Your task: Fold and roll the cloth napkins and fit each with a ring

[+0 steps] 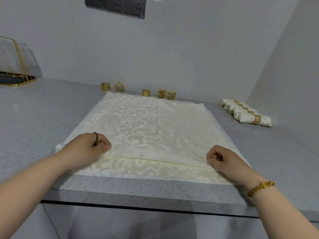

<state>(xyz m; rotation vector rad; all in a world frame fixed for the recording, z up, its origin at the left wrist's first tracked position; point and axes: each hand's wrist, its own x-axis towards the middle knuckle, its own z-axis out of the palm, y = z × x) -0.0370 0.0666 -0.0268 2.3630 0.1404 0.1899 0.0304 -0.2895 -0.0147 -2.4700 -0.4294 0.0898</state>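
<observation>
Napkin [141,128] edge pinched by left grip [89,145] and right grip [222,158]

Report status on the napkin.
Pinching near fold: left hand, right hand. Flat napkin, not yet rolled. Spare rings along far edge, clear of fold.

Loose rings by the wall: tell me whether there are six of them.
No: five loose gold rings stand along the wall behind the spread napkin.
</observation>
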